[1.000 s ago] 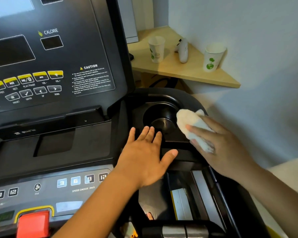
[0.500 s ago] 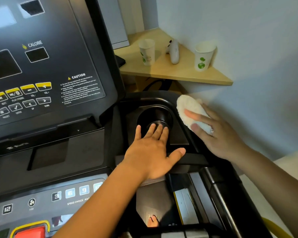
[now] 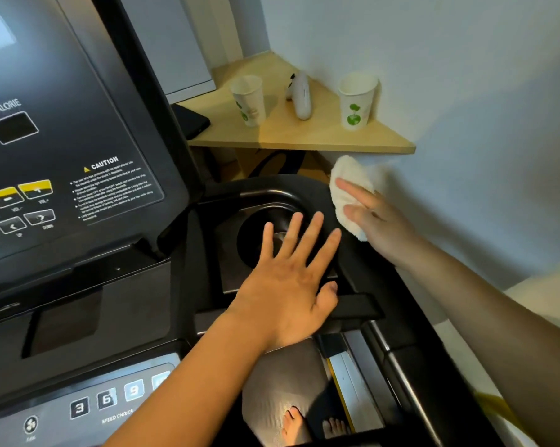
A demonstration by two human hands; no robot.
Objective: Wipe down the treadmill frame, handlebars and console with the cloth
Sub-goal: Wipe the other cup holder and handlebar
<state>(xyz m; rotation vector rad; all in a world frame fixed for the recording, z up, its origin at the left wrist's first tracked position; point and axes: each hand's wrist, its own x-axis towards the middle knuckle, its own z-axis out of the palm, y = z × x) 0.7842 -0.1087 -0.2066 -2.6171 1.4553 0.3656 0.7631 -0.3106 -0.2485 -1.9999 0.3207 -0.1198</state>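
The black treadmill console (image 3: 88, 150) fills the left, with a round cup holder (image 3: 265, 227) in its right wing. My left hand (image 3: 291, 285) lies flat, fingers spread, across the cup holder tray. My right hand (image 3: 378, 224) presses a white cloth (image 3: 349, 195) with straight fingers against the wing's outer right rim (image 3: 317, 191). The right handlebar (image 3: 410, 375) runs down toward me below both hands.
A wooden corner shelf (image 3: 304, 137) just beyond the console carries two paper cups (image 3: 249, 100) (image 3: 357, 100) and a white controller (image 3: 300, 95). A pale wall (image 3: 465, 108) stands close on the right. Bare feet (image 3: 310, 427) show on the belt below.
The right hand slid the cloth away from me along the outer rim, from beside the cup holder to the wing's far corner. The left hand shifted forward over the cup holder with fingers spread.
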